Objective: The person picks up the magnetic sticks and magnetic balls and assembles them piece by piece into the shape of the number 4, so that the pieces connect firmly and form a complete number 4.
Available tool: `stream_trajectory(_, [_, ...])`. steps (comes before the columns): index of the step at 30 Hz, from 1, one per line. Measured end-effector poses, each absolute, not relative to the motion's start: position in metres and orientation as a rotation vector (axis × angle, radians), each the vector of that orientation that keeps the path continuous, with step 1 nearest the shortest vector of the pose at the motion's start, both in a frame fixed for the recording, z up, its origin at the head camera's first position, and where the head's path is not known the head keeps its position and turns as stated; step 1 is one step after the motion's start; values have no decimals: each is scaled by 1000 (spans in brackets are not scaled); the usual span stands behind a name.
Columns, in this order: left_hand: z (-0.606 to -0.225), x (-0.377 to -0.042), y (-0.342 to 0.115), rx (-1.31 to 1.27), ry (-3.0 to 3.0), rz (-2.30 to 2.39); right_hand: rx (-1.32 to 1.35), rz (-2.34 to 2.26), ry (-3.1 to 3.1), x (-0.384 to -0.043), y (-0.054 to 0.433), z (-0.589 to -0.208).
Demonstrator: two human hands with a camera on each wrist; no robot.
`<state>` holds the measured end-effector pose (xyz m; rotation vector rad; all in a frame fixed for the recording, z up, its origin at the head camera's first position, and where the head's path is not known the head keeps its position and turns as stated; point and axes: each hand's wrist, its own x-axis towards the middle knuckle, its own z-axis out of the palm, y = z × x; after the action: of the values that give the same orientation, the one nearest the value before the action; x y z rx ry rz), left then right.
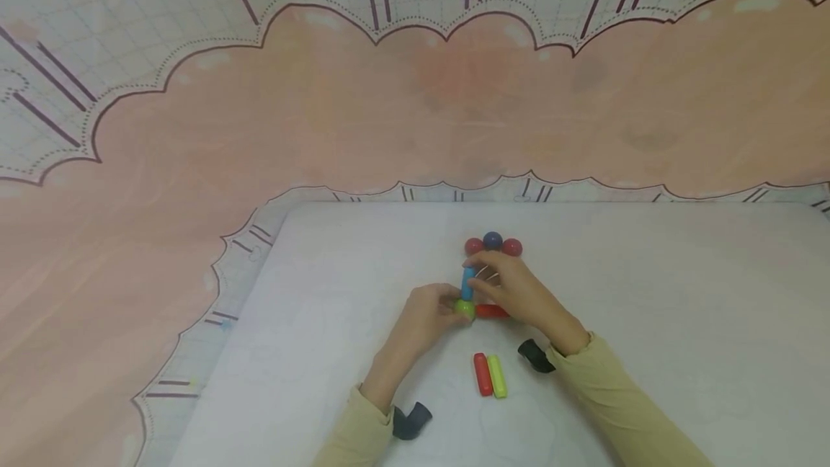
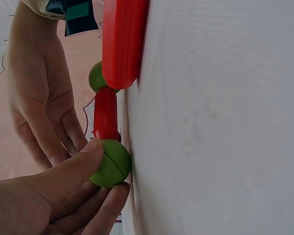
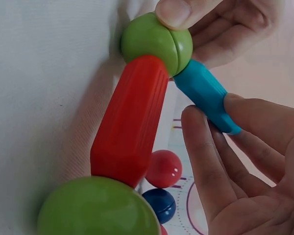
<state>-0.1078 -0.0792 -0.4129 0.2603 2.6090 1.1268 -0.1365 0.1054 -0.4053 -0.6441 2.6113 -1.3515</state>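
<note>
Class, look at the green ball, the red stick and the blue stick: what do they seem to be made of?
Green ball: smooth plastic, likely; a moulded seam runs round it.
Red stick: plastic with fine lengthwise ribs and a dull sheen.
Blue stick: probably the same ribbed plastic, pinched by the right hand.

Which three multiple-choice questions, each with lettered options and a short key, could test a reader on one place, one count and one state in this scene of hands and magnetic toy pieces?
1. Where do the loose red plastic rod and yellow-green plastic rod lie?
A. side by side, near the person
B. beyond the balls
C. on the pink cloth

2. How many loose small round balls sit in the far row?
A. one
B. three
C. five

3. What does the right hand hold?
A. nothing
B. a loose ball
C. the blue plastic rod

Key: 1 A, they touch between the forearms. 2 B, red, dark blue, red. 3 C, its fingers pinch the rod joined to the green ball.
</note>
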Motion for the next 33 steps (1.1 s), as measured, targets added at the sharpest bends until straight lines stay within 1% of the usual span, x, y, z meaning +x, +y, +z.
stream_trajectory(6, [-414,-108,-81,307,2609,1180,-627,-1337,2615,-137,104,-406])
stream_trajectory(16, [-418,-108,-81,306,2596,1222,-571,-1274,2640,-140,102,-409])
stream_trajectory(25, [-418,-106,-82,360,2636,1183,-506,-1233,2639,-143,99,-413])
stream_trajectory(33, [-415,-107,-81,405,2679,1053,-492,-1248,2622,-146,99,-415])
